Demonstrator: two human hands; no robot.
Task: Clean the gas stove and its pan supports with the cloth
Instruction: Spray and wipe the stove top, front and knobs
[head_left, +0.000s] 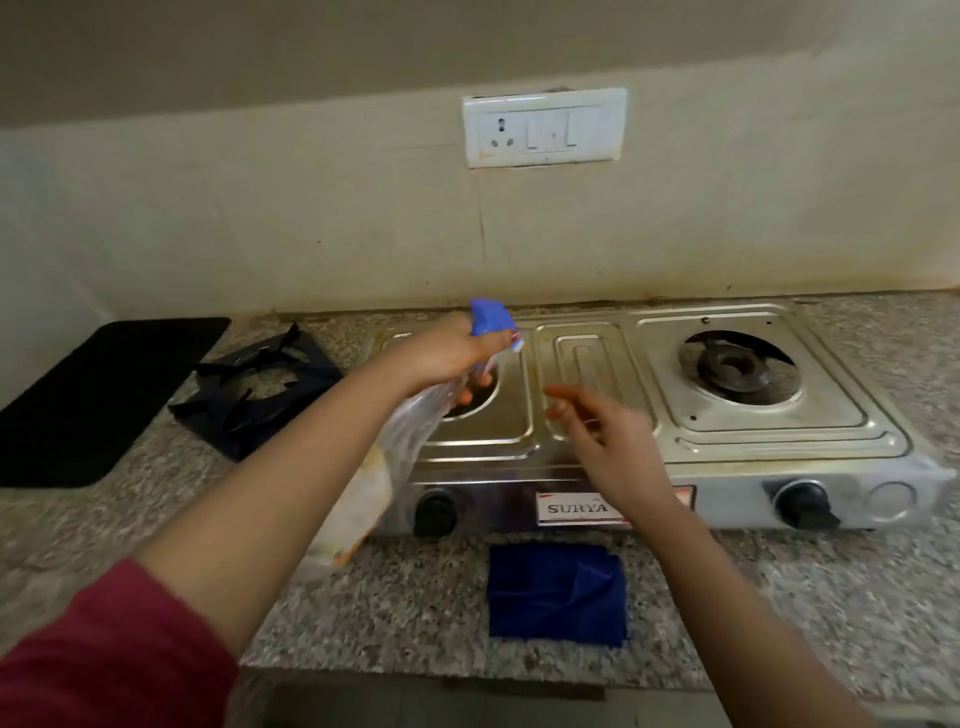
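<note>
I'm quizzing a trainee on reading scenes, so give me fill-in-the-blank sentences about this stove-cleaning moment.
1. The left hand grips a spray bottle with a ____ trigger head.
2. The cloth lies in ____ of the gas stove.
3. The pan supports sit to the stove's ____.
4. The right hand holds ____.

Missing words: blue, front, left, nothing.

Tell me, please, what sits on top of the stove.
Nothing rests there; the right burner lies bare. The left hand and bottle hide most of the left burner opening.
</note>
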